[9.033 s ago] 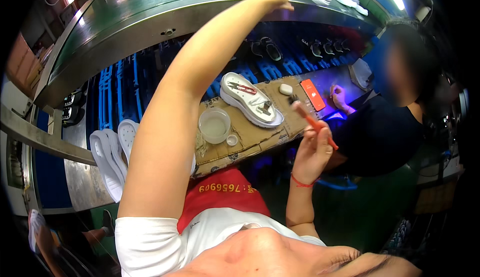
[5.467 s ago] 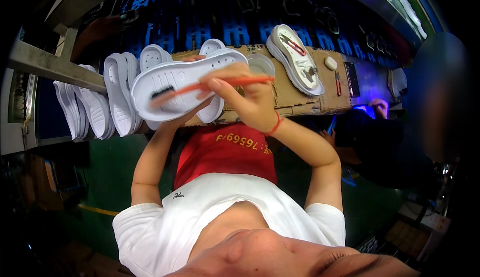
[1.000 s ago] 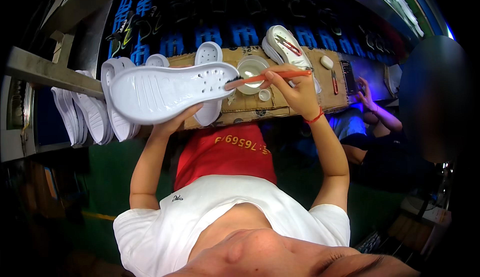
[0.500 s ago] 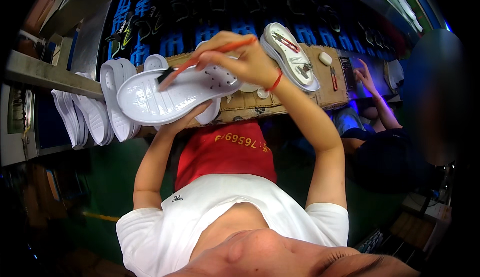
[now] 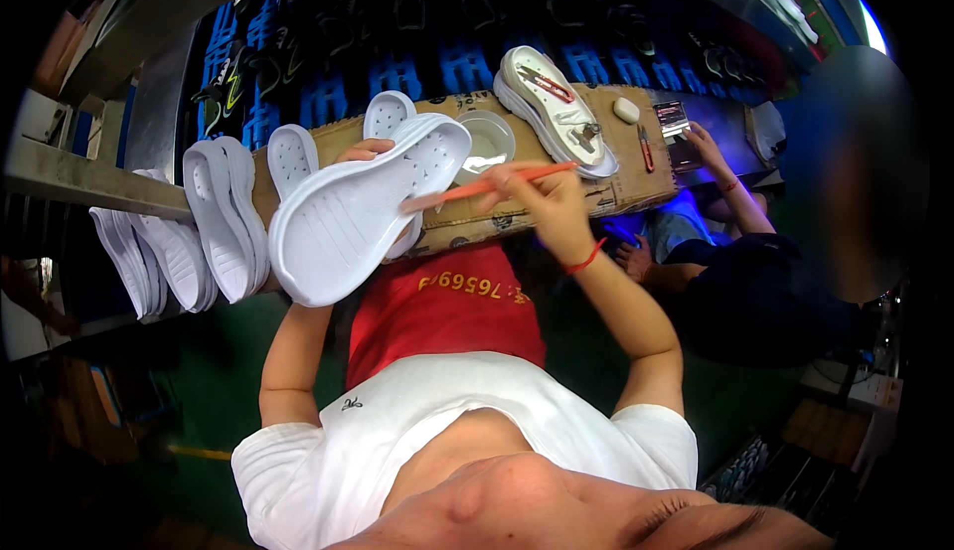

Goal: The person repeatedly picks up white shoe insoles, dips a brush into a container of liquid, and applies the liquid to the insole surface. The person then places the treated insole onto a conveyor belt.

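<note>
A large white shoe sole point(image 5: 343, 232) is tilted above the bench, its ridged inner face turned up toward me and its other end dotted with small holes. My left hand point(image 5: 366, 150) grips it from behind; only some fingers show past its far edge. In my right hand point(image 5: 552, 207) is an orange-handled brush point(image 5: 457, 193), its tip at the sole's near edge beside the holed end. Just beyond the brush stands a clear round bowl point(image 5: 513, 141) with whitish liquid. More white soles point(image 5: 390, 109) lie partly hidden behind the held one.
Stacked white soles point(image 5: 224, 222) stand at the left. On the cardboard point(image 5: 621, 188) are a sole pair point(image 5: 517, 93) bearing red snips, a white case point(image 5: 626, 110) and more red snips point(image 5: 646, 150). At right, a co-worker's hand point(image 5: 704, 143) touches a phone point(image 5: 672, 118). Blue racks point(image 5: 462, 65) line the back.
My right hand has moved right and nearer with the brush, from the ridged part to the sole's near edge. The sole has turned and come lower, uncovering the bowl.
</note>
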